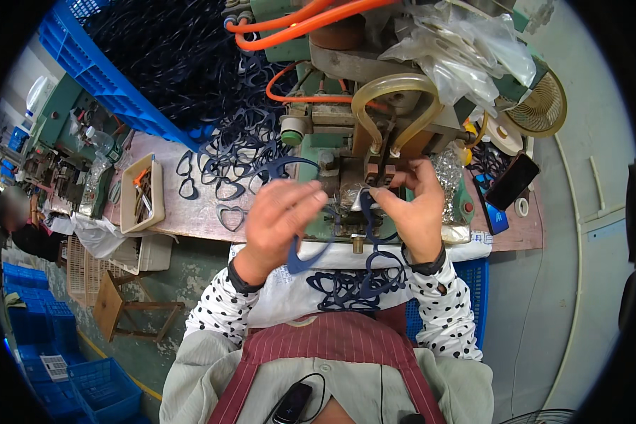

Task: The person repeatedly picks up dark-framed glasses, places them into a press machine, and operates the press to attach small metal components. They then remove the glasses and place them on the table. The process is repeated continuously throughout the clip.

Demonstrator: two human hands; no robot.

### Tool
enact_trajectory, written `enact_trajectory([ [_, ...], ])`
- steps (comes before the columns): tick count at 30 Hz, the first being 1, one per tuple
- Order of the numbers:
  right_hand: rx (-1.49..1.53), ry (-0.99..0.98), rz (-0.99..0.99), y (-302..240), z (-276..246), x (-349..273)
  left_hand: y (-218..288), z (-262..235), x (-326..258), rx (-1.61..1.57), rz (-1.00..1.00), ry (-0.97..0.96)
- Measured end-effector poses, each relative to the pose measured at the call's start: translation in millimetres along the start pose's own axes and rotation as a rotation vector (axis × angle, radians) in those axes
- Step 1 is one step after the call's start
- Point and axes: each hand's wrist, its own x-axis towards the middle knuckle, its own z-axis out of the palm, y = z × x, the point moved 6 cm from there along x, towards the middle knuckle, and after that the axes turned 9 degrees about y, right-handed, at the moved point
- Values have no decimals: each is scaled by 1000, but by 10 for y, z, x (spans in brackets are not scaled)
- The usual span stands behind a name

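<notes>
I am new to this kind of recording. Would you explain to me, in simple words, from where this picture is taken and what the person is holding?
A wide camera worn on the person's head looks down, so straight edges bend. There is no robot: these are two bare hands at a green and metal machine with orange hoses. The right hand holds a dark blue frame, shaped like eyeglasses, at the machine. The left hand is blurred; blue pieces show beside it, but its grip is unclear. On the table, more dark frames lie near a blue crate and a beige tray of tools.
</notes>
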Motion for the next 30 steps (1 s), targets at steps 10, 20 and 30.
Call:
enact_trajectory([
  [10, 57, 56, -20, 123, -251, 32, 551, 539, -103, -361, 248, -246],
  [20, -674, 190, 31, 1088, -1284, -13, 494, 673, -213, -364, 211, -237],
  [30, -758, 218, -69, 1275, -1098, -20, 532, 681, -216, -335, 191, -251],
])
